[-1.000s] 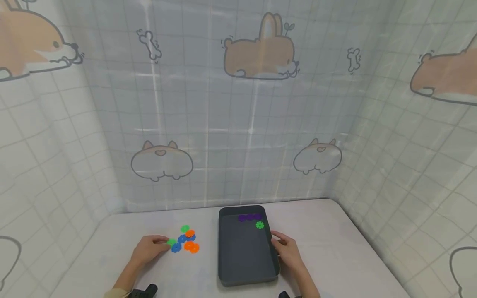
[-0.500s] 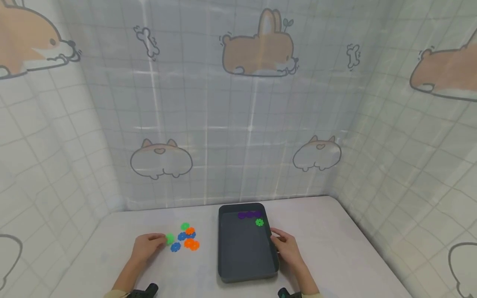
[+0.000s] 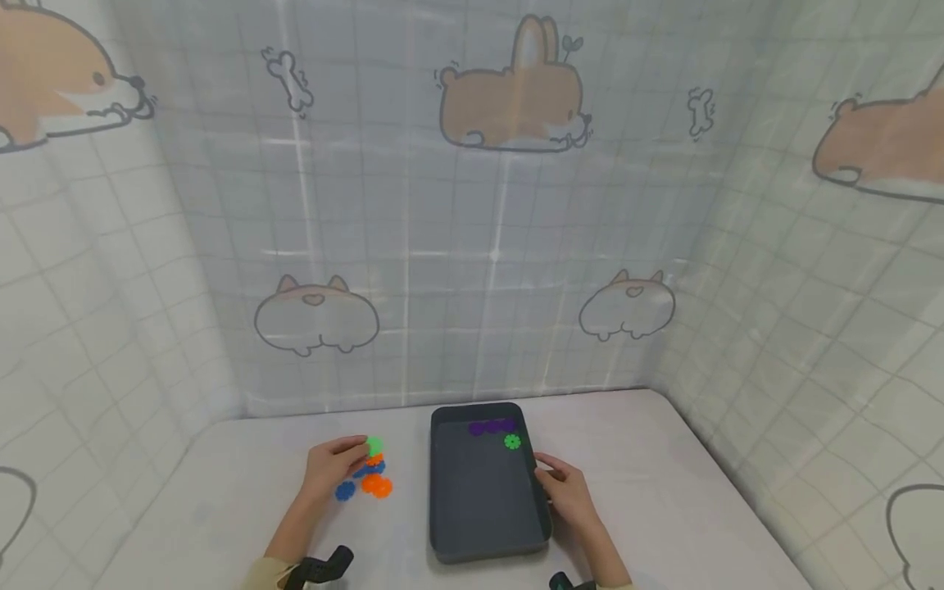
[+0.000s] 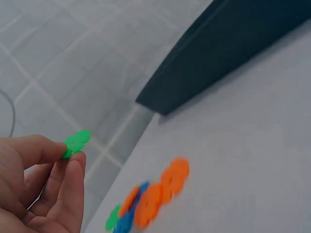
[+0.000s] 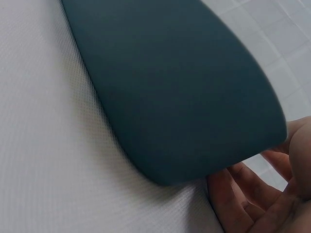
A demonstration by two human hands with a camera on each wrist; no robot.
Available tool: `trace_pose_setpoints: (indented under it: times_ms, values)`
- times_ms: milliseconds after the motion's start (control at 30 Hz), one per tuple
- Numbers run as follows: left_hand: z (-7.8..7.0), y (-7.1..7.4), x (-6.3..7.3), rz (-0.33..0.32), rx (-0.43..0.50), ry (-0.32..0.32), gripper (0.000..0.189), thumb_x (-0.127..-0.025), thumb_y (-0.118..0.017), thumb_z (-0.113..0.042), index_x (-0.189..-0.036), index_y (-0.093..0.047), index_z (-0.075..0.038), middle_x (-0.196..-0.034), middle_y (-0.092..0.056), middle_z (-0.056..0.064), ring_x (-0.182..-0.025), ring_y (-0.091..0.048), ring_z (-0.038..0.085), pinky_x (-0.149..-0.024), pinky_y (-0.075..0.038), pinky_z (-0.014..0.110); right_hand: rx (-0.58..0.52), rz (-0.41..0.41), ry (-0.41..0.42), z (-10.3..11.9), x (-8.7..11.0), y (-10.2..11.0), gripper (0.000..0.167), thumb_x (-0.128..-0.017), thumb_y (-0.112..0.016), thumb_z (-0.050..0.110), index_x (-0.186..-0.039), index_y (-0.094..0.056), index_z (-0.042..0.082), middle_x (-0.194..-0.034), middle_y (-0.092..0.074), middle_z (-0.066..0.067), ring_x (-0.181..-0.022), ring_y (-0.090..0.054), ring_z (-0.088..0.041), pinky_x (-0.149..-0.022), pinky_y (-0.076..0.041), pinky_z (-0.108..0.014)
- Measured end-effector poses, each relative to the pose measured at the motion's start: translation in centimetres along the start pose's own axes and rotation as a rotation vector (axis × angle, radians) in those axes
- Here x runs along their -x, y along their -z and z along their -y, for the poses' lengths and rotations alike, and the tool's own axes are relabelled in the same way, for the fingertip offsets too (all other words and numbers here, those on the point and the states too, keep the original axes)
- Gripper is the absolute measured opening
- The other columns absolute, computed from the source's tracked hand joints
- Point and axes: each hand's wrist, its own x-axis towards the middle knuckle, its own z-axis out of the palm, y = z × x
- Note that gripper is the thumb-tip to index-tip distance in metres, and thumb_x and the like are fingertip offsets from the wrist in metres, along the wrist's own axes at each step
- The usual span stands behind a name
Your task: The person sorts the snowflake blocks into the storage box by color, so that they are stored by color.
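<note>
My left hand (image 3: 329, 469) pinches a green flower-shaped disc (image 4: 77, 142) between thumb and fingertips, clear of the table in the left wrist view. Below it lies a small cluster: orange discs (image 3: 378, 486), blue discs (image 3: 374, 468) and another green disc (image 4: 112, 217), partly hidden. A single blue disc (image 3: 345, 491) lies nearer the person. My right hand (image 3: 569, 493) holds the right wall of the dark grey tray (image 3: 487, 516), thumb at the rim and fingers against the outside. Inside the tray, purple discs (image 3: 492, 427) form a row at the far end, with one green disc (image 3: 512, 442) before them.
A white-covered table (image 3: 634, 459) bears everything. Wall curtains (image 3: 472, 221) with a tile grid and cartoon dogs stand behind it and on both sides. Black wrist camera mounts (image 3: 320, 565) sit on the forearms.
My left hand has lifted the green disc off the left side of the cluster and carried it right and away from the person, over the pile. The right hand stays at the tray.
</note>
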Motion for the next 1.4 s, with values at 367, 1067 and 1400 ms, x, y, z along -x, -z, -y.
trace_pose_setpoints:
  times_ms: [367, 1067, 1400]
  values:
    - [-2.5, -6.5, -0.4, 0.069, 0.164, -0.039, 0.037, -0.084, -0.075, -0.005, -0.114, -0.063, 0.014, -0.095, -0.070, 0.018, -0.077, -0.071, 0.021, -0.072, -0.058, 0.031, -0.013, 0.004, 0.016, 0.0, 0.2, 0.0, 0.040, -0.097, -0.060, 0.024, -0.134, -0.058, 0.007, -0.108, -0.066, -0.016, -0.082, -0.066, -0.023, -0.065, -0.057, -0.036]
    - [-4.8, -15.6, -0.3, 0.250, 0.180, -0.041, 0.031, -0.088, -0.071, -0.004, -0.114, -0.064, 0.013, -0.098, -0.068, 0.018, -0.084, -0.071, 0.025, -0.083, -0.056, 0.040, -0.040, 0.012, 0.003, 0.1, -0.1, 0.1, 0.040, -0.097, -0.061, 0.022, -0.134, -0.058, 0.006, -0.106, -0.067, -0.017, -0.080, -0.066, -0.024, -0.064, -0.056, -0.035]
    - [-3.2, -19.1, -2.0, 0.233, 0.151, -0.021, 0.029, -0.087, -0.070, -0.003, -0.112, -0.066, 0.010, -0.098, -0.068, 0.018, -0.080, -0.069, 0.018, -0.076, -0.058, 0.031, -0.028, 0.004, 0.007, 0.1, -0.4, 0.1, 0.042, -0.096, -0.062, 0.024, -0.133, -0.058, 0.005, -0.106, -0.067, -0.016, -0.082, -0.067, -0.024, -0.069, -0.057, -0.038]
